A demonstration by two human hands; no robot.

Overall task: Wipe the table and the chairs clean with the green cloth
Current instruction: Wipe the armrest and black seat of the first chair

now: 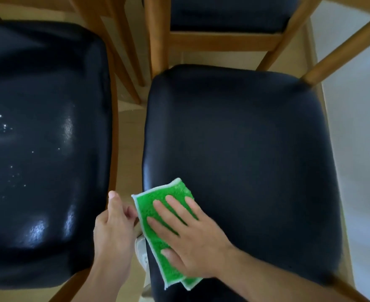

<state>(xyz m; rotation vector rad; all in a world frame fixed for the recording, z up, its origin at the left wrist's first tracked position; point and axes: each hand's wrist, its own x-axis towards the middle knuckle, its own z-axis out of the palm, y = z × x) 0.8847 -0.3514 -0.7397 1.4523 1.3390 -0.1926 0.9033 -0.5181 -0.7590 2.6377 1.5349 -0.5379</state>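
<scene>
As I look straight down between two wooden chairs, my right hand [190,238] lies flat on the green cloth [158,214], fingers straight and spread, pressing it onto the dark padded seat [245,160] of the chair on my right. The cloth is folded, with a pale border, and sits at the seat's near left corner, its lower end hanging just past the seat's left edge. My thumb rests on the cloth's lower part and my four fingertips reach toward its far end.

My left hand [114,232] hangs in the gap between the two chairs, just beside the cloth's left edge. Its fingers are loosely curled and I cannot see anything held in them; whether a fingertip touches the cloth's border I cannot tell. Part of a pale shoe [141,253] shows on the floor [129,131] under that hand.

The seat of the chair on my left [44,127] is the same dark padding, glossy, with bright reflections near its right edge and small white specks scattered across its left half. Light wooden frame rails [114,118] run along the seats' sides. A third chair [227,16] with a dark seat stands beyond the far edge of the right one, its wooden legs and crossbar in view. A pale wall [358,127] runs down the right side.
</scene>
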